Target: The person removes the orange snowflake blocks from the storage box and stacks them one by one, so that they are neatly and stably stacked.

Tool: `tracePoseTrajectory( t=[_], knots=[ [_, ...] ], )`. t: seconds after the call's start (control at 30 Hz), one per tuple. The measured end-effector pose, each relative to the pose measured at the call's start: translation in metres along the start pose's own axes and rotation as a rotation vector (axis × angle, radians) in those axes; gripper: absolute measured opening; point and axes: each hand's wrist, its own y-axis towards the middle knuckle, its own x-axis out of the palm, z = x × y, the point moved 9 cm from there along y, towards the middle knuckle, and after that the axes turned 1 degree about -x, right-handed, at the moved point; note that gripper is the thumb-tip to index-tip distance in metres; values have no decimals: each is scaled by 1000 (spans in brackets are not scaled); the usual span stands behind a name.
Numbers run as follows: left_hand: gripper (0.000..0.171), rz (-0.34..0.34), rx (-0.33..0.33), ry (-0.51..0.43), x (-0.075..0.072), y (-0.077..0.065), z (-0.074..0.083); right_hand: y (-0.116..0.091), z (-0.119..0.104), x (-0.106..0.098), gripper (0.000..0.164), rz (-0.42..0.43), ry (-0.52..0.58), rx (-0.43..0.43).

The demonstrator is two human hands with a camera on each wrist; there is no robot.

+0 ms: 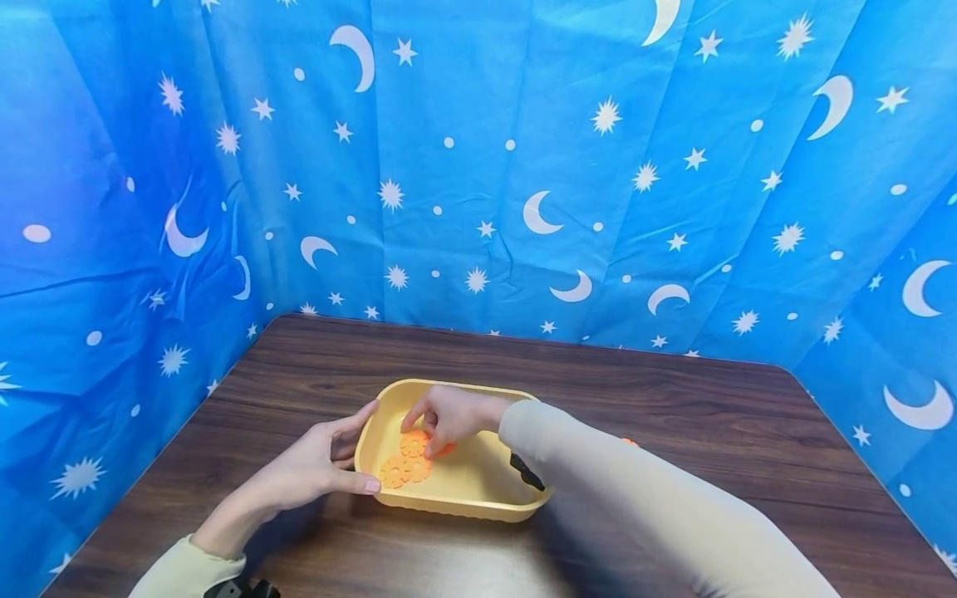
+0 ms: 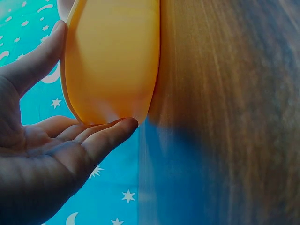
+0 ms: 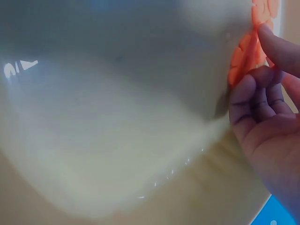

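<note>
A yellow plastic basin (image 1: 478,507) with rounded corners sits on the table. My left hand (image 1: 317,465) holds its left end, with the thumb at the near corner and the fingers along the far side; in the left wrist view, the fingers lie against the basin's outer wall (image 2: 112,56). Reaching inside from the right, my right hand (image 1: 452,415) pinches an orange notched flower-shaped disc (image 3: 243,61), partly hidden by the fingers. Similar orange discs (image 1: 395,472) lie together on the basin floor at its left end.
A dark wood-grain table (image 1: 321,353) carries the basin. Past my right sleeve, a bit of something orange (image 1: 630,442) shows, mostly hidden by the arm. Blue cloth (image 1: 478,166) with white moons and stars hangs behind the table and at both sides.
</note>
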Motion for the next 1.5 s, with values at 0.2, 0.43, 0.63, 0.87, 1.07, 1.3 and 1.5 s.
tracePoseTrajectory(
  t=[0.2,0.43,0.63,0.87,1.07,1.3,1.5],
  knots=[
    [109,2,2,1,0,0,0,0,-1,1,40,27,-15,3],
    [108,1,11,8,-1,0,-1,0,-1,2,42,19,-29,14],
    [108,0,10,-2,0,0,-1,-1,-1,1,39,36,-52,15],
    [107,2,0,-4,0,0,-1,-1,-1,1,37,33,-67,3],
    [108,3,3,-4,0,0,0,-2,-2,0,37,37,-65,-5],
    [108,2,0,-12,1,-1,0,-2,-1,0,34,38,-62,2],
    [108,0,-2,-13,1,-1,0,0,-3,1,33,74,-86,-7]
  ],
)
